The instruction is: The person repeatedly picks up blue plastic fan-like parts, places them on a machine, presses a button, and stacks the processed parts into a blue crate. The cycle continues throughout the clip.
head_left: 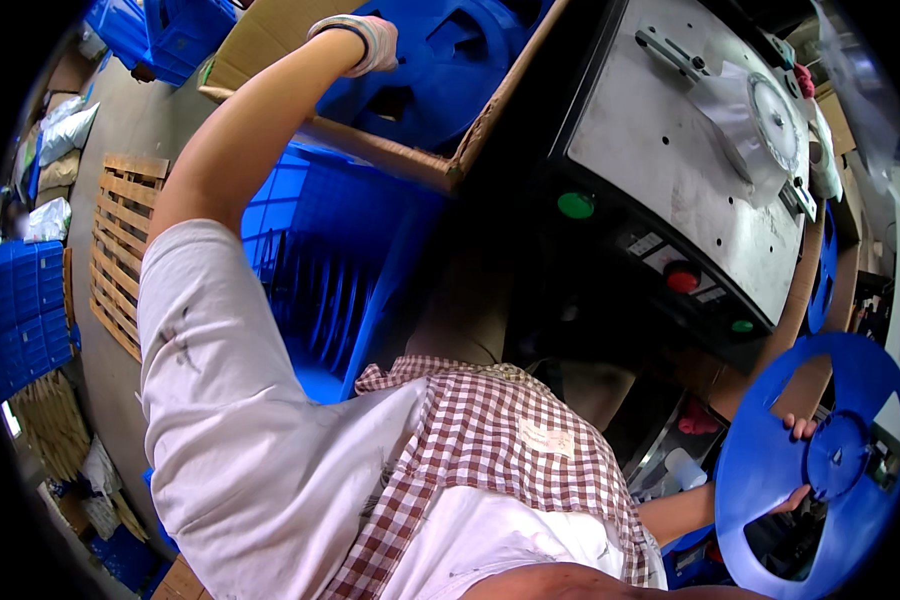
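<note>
My right hand point(796, 460) grips a large blue plastic reel point(755, 500) near its hub, at the lower right. Fingers show through the reel's openings, and the reel stands tilted toward me. At the top, my left arm stretches out and my left hand point(370, 45), in a pale striped glove, is over an open cardboard box point(380, 150). Inside that box lies another blue reel point(425, 85), right beside the glove. The left fingers curve away from view, so their grip is hidden.
A blue crate point(320, 240) holding several upright reels stands below the box. Right of it is a machine with a metal top point(660, 130), a green button point(575, 205), a red button point(682, 277) and a clear-sided spool point(765, 125). A wooden pallet point(120, 250) lies on the floor at left.
</note>
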Demonstrator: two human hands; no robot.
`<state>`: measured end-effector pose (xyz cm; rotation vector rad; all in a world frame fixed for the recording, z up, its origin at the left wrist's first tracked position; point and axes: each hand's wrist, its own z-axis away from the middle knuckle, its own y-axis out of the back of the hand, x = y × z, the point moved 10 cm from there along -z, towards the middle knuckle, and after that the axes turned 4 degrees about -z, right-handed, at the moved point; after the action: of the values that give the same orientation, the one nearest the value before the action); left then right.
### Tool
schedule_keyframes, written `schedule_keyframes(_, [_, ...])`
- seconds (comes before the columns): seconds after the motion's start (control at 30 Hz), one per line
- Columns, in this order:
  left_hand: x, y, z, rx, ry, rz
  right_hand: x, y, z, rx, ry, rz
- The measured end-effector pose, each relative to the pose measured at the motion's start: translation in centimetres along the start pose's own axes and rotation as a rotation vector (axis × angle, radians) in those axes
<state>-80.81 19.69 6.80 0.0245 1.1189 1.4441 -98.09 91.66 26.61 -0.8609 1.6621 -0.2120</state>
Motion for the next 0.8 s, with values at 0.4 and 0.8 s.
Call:
schedule_keyframes(0.4, [1.5,-3.0,1.4,0.016,0.12,0.207,1.1,1.9,0.5,0.126,-0.107,0.094])
schedule_keyframes(0.8, [-9.2,10.7,19.3,1.124,-0.183,1.806,2.1,-5.0,2.2,-0.133,-0.194,-0.095])
